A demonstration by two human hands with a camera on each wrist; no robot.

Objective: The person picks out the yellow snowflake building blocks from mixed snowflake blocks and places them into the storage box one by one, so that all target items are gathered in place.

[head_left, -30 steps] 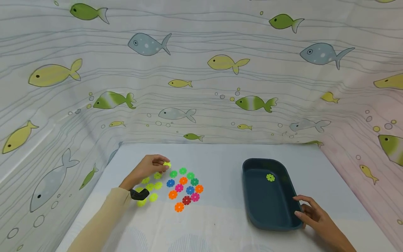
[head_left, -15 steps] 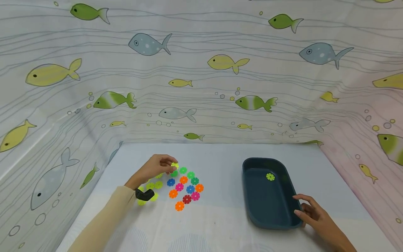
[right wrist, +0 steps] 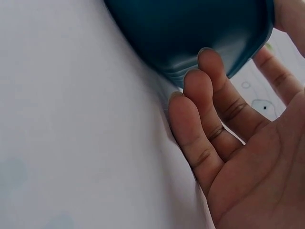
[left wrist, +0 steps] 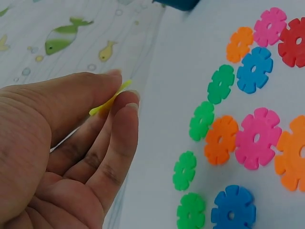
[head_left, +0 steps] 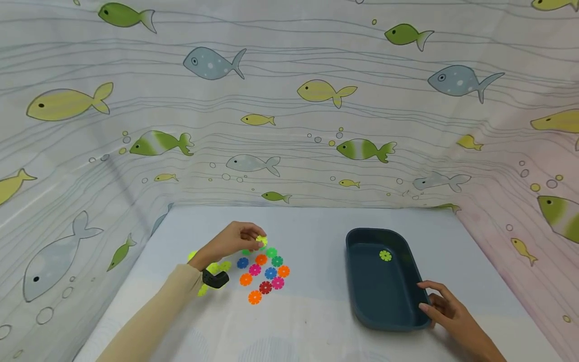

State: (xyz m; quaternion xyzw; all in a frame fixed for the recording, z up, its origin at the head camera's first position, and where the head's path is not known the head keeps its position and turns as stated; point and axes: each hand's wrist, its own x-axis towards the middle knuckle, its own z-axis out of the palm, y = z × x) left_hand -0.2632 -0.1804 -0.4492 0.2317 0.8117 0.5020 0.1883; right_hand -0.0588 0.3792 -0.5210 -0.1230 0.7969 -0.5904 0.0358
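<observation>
Pinching a yellow snowflake disc (head_left: 262,242) in the left hand (head_left: 235,238), gripping a dark teal tray (head_left: 384,296) with the right hand (head_left: 454,314).

Holding the disc by its thin edge between thumb and bent fingertips, raised at the far side of the green discs (head_left: 271,252), left of the tray and well apart from it. Clasping the tray at its near right rim, with thumb over the edge and other fingers bent along the outer wall. Could drop the disc among the multicoloured ones through too light a pinch on so narrow an edge. Could nudge green or orange discs (head_left: 261,260) by passing too low, or knock against the tray's left rim. Might also skid or tip the tray by pressing on one side only.
</observation>
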